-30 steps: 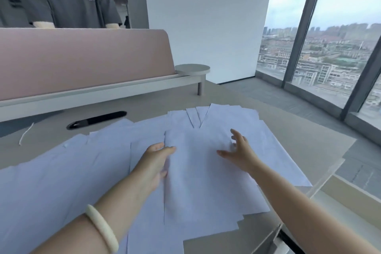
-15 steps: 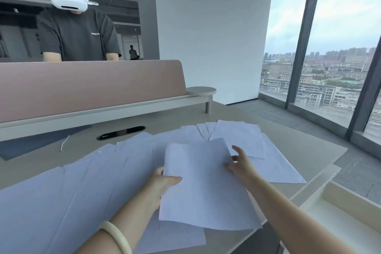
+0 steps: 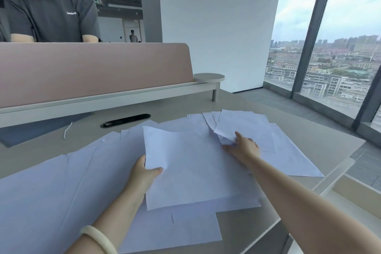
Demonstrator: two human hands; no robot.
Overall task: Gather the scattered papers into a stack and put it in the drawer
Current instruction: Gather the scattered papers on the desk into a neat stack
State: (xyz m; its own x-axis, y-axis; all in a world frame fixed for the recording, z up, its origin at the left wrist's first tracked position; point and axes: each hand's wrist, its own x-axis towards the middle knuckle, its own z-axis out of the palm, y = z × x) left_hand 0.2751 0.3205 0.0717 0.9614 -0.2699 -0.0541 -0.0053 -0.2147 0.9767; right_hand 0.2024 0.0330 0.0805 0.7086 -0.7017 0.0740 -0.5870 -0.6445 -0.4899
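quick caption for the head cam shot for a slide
Left hand holds a gathered sheet while the right hand pulls in another paper on the desk.

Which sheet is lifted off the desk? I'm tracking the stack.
The sheet pinched by the left hand; its left edge curls up, while the others lie flat.

The right hand [image 3: 244, 146] now reaches farther right, its grip on the lifted corner of another sheet [image 3: 245, 128]. The left hand [image 3: 144, 173] now pinches the gathered sheets [image 3: 189, 167], which lie lower over the scattered papers.
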